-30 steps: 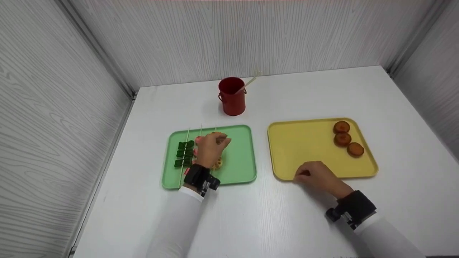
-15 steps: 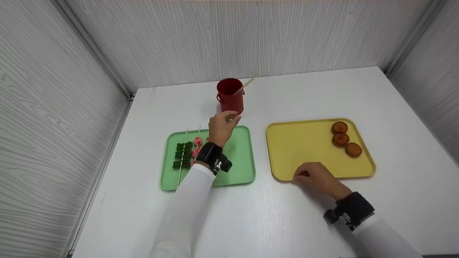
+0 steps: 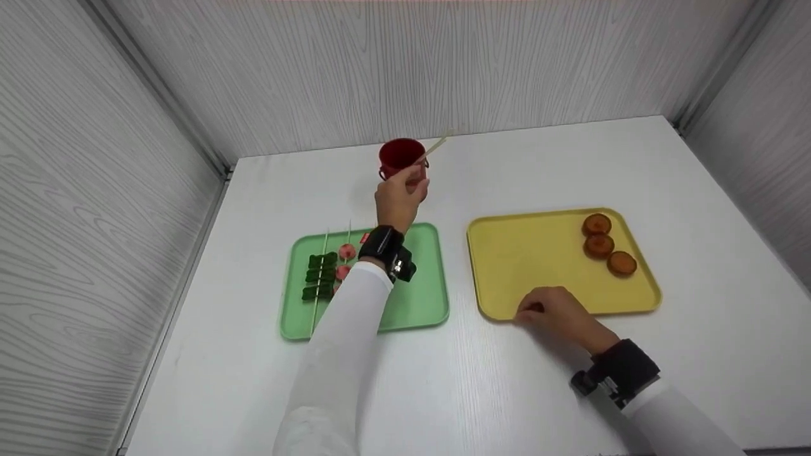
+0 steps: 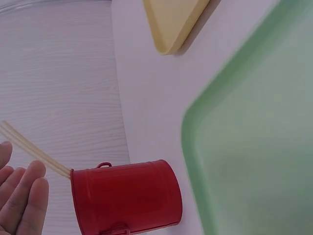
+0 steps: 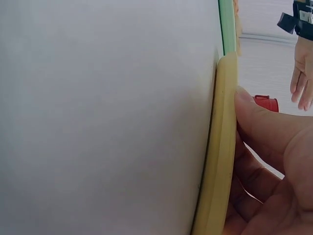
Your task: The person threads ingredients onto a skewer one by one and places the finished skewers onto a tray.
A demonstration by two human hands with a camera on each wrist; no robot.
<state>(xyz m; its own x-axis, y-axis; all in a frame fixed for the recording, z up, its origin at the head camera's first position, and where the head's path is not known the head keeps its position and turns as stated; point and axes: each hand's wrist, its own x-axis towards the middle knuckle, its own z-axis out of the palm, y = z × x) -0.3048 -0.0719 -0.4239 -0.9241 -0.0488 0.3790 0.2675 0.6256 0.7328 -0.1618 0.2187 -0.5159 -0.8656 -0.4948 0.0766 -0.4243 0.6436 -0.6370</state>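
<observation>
My left hand point(image 3: 399, 201) is in front of the red bucket point(image 3: 403, 152), with fingers relaxed and nothing seen in them. Thin pale sticks point(image 4: 36, 152) lean out of the bucket. In the left wrist view the fingertips are beside these sticks; a gap shows between them. My right hand point(image 3: 557, 316) rests at the near left corner of the yellow tray point(image 3: 526, 266). In the right wrist view its thumb point(image 5: 259, 115) touches the tray's rim and the other fingers are bent beside it, not clearly gripping.
A green tray point(image 3: 418, 304) holds a skewer of dark green pieces point(image 3: 319, 276) and one of pink balls point(image 3: 346, 252); my left forearm covers more of it. Several brown round pieces point(image 3: 597, 246) lie at the yellow tray's right side. A pale wood-grained wall point(image 3: 507, 63) stands behind.
My left hand has moved from above the skewers on the green tray, forward and slightly right, to the red bucket. The right hand has stayed at the yellow tray's corner.
</observation>
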